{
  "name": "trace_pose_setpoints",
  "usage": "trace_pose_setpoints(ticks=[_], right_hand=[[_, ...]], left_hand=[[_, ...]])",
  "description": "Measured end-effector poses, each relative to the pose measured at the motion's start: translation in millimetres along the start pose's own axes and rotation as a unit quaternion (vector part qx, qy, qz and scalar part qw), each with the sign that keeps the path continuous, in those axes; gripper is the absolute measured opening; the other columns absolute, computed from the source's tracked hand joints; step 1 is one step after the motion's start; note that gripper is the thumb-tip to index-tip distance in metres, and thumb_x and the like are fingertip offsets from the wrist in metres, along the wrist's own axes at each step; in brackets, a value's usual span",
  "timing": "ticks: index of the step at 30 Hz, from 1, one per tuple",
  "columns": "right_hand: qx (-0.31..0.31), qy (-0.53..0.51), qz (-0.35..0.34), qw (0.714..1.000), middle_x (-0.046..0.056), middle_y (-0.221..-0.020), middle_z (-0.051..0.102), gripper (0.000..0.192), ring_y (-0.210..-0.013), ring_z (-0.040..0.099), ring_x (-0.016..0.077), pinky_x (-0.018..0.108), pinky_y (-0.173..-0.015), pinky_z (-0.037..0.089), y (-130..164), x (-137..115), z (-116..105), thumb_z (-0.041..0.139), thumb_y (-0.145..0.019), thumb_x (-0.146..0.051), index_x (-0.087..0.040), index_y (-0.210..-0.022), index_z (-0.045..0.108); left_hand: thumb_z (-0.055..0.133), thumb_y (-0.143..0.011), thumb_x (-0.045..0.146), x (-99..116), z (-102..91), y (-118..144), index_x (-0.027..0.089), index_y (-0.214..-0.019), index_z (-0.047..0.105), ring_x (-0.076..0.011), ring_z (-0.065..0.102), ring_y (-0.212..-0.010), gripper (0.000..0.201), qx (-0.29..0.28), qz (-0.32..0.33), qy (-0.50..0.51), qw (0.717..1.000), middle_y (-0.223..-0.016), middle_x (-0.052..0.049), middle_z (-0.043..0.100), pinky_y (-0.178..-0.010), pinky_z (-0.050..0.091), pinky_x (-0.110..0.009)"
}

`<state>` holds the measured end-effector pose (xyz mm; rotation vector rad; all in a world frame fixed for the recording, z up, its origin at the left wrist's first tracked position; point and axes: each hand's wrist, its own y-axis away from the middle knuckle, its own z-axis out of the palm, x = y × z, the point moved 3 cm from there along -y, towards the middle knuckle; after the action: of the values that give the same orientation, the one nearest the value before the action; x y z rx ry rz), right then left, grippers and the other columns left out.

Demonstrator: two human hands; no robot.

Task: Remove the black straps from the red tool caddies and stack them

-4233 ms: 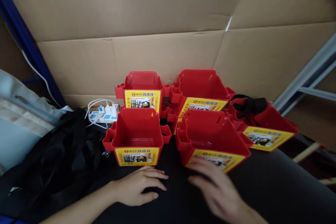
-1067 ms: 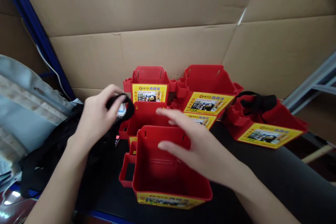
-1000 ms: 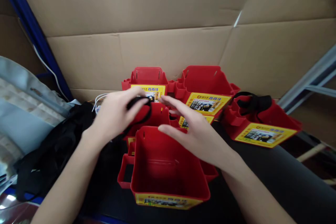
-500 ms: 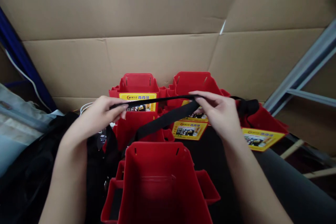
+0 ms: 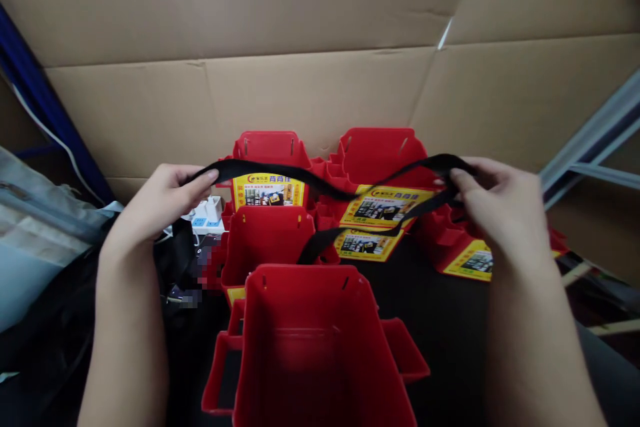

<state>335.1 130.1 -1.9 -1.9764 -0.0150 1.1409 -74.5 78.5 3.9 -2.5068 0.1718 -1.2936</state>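
A black webbing strap (image 5: 287,171) stretches loosely between my two hands, above the red boxes. My left hand (image 5: 167,197) pinches it between thumb and fingers at the left. On the right, my right hand (image 5: 495,203) grips the strap where it doubles back. From there a lower run dips toward the back of the nearest red plastic tool box (image 5: 315,340); its end is hidden behind that box. This box faces me with its hollow inside showing, two slots near its back edge and small side pockets.
More red boxes (image 5: 273,233) with yellow printed labels (image 5: 387,205) stand behind on a black surface (image 5: 425,293). A cardboard wall (image 5: 320,93) closes the back. A white power strip (image 5: 207,213) and black cloth (image 5: 60,320) lie left; a metal frame (image 5: 595,140) rises right.
My hands have moved apart, the right one farther rightward. The upper run of the strap has gone from nearly straight to slack and wavy. The view has shifted slightly.
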Motion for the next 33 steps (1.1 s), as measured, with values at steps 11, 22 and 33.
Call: trace_pose_setpoints(ticks=[11,22,33], right_hand=[[-0.343,0.055,-0.302,0.888,0.009,-0.131,0.046,0.056,-0.119,0.044,0.0210,0.037,-0.097,0.039,102.2,-106.8,52.8,0.050,-0.083,-0.034,-0.018,-0.134,0.032],[-0.142,0.148,-0.163,0.965,0.003,-0.059,0.062,0.027,-0.053,0.055,0.0156,0.030,-0.058,0.041,30.9,-52.2,-1.1,0.042,-0.086,-0.031,-0.021,-0.067,0.058],[-0.146,0.240,-0.210,0.936,0.012,-0.103,0.062,0.030,-0.101,0.056,0.0312,0.045,-0.084,0.045,24.3,-43.0,-17.8,0.053,-0.078,-0.028,-0.021,-0.106,0.059]], left_hand=[[0.046,-0.084,0.028,63.3,89.8,15.5,0.018,-0.083,0.066,-0.0154,0.059,-0.075,0.022,-0.089,0.258,-0.071,0.959,-0.079,-0.002,0.067,-0.070,0.044,-0.025],[0.044,-0.084,0.039,25.2,34.3,-1.6,0.014,-0.063,0.052,-0.0062,0.036,-0.045,0.034,-0.124,0.117,-0.090,0.981,-0.051,0.003,0.042,-0.043,0.029,-0.018],[0.046,-0.081,0.036,28.1,24.4,9.8,0.015,-0.066,0.061,-0.0090,0.043,-0.046,0.030,-0.075,0.128,-0.148,0.978,-0.053,0.001,0.055,-0.045,0.032,-0.020]])
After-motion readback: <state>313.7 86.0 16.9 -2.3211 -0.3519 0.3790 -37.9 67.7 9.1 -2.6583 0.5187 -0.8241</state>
